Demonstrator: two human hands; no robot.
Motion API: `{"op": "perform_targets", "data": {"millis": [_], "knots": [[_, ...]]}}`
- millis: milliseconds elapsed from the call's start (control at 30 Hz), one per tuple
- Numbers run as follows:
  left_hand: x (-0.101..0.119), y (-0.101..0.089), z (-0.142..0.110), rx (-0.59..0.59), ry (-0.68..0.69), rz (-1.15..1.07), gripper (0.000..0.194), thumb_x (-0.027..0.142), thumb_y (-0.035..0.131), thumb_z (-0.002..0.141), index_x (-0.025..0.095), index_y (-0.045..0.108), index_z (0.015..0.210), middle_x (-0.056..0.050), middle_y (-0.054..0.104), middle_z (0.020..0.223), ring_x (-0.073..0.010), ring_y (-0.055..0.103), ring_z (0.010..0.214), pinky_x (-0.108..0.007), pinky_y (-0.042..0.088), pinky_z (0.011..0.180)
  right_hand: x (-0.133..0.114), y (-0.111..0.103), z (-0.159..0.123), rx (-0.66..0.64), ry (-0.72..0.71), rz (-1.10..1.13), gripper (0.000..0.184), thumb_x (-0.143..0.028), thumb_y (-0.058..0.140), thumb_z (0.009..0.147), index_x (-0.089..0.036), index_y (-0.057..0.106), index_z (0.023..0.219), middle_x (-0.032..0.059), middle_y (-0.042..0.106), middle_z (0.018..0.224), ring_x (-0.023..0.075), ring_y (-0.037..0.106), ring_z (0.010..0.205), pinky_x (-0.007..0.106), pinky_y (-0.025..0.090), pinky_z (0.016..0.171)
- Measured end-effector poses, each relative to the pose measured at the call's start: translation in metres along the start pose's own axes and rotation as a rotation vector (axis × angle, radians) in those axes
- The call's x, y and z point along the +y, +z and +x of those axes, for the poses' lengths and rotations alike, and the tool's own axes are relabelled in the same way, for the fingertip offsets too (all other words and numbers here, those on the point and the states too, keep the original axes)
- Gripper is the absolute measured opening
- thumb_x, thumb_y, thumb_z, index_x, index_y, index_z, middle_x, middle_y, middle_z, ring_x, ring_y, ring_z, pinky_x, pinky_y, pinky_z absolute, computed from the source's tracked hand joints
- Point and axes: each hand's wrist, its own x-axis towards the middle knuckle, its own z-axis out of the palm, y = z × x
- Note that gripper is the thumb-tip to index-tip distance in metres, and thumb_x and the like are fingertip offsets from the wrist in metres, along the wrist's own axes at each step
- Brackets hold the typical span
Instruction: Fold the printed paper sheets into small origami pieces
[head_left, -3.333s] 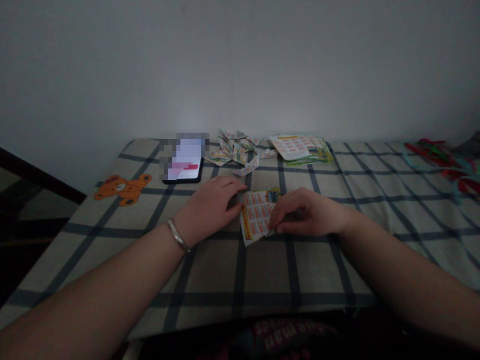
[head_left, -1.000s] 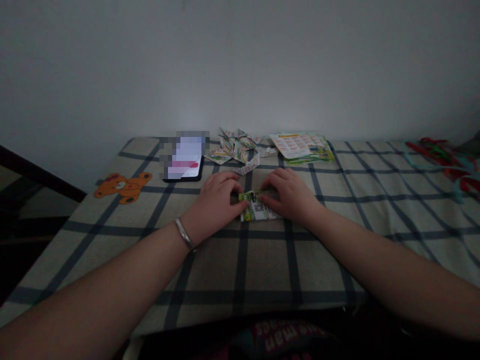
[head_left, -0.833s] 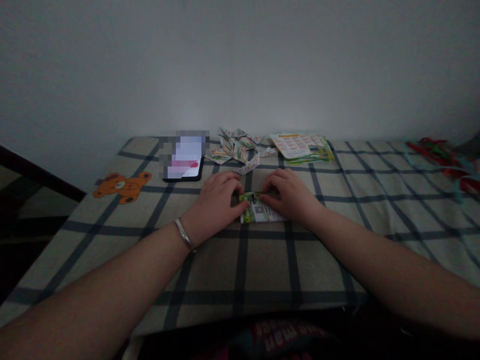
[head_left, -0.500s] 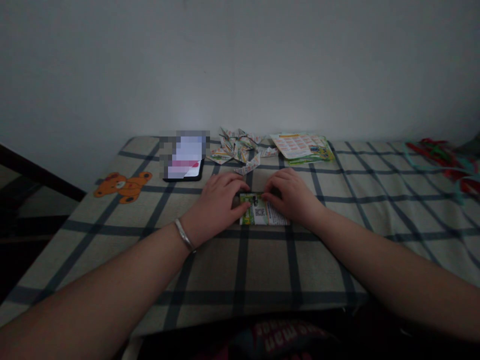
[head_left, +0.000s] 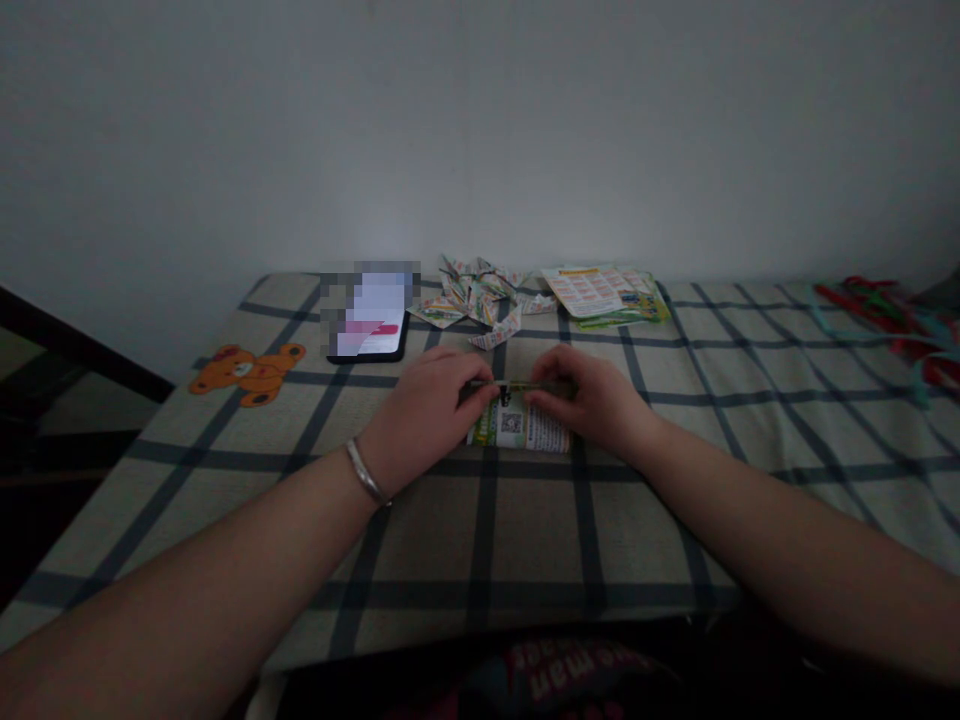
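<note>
A small printed paper sheet (head_left: 517,427), green and white with a QR code, lies on the checked tablecloth between my hands. My left hand (head_left: 442,395) pinches its far edge near the left corner, thumb in front and fingers behind. At the right part of the same edge, my right hand (head_left: 581,395) grips it likewise with thumb and fingers. That far edge is raised off the cloth, while the near part slopes down to the table. Just beyond my hands lie several folded strips of printed paper (head_left: 480,292).
A phone (head_left: 371,315) with a lit screen stands at the back left, near an orange bear cutout (head_left: 246,372). Printed sheets (head_left: 600,295) are stacked at the back right. Red and teal strips (head_left: 892,330) lie far right. A white wall (head_left: 480,130) borders the table's back.
Both hands have closed on the sheet's far edge and lifted it from the cloth. The sheet has shifted slightly left. The paper strips and phone have stayed in place.
</note>
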Motion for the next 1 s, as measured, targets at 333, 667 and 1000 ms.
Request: {"op": "perform_targets", "data": {"millis": [333, 667, 1000], "knots": [[-0.0067, 0.0013, -0.0008, 0.081, -0.038, -0.077, 0.021, 0.028, 0.051, 0.092, 0.021, 0.064, 0.105, -0.003, 0.070, 0.100, -0.0209, 0.062, 0.093, -0.036, 0.045, 0.085, -0.0008, -0.0008, -0.0026, 0.049, 0.077, -0.089, 0.024, -0.040, 0.065, 0.079, -0.021, 0.052, 0.086, -0.0033, 0.054, 0.068, 0.0102, 0.044, 0.054, 0.024, 0.030, 0.050], [-0.0033, -0.0025, -0.0009, 0.145, -0.020, -0.041, 0.020, 0.028, 0.049, 0.092, 0.022, 0.066, 0.101, -0.003, 0.071, 0.100, -0.0218, 0.063, 0.095, -0.038, 0.044, 0.089, 0.0032, -0.0007, -0.0006, 0.061, 0.059, 0.019, 0.024, -0.039, 0.067, 0.079, -0.020, 0.058, 0.091, -0.0024, 0.057, 0.069, 0.0105, 0.048, 0.057, 0.025, 0.035, 0.052], [-0.0013, -0.0022, -0.0019, 0.141, 0.012, -0.096, 0.022, 0.029, 0.049, 0.093, 0.022, 0.066, 0.106, -0.002, 0.070, 0.105, -0.0197, 0.062, 0.098, -0.035, 0.045, 0.094, 0.0021, -0.0012, 0.0004, 0.097, 0.042, 0.052, 0.012, -0.029, 0.059, 0.084, -0.021, 0.055, 0.078, -0.0012, 0.057, 0.070, 0.0117, 0.050, 0.059, 0.026, 0.038, 0.056]]}}
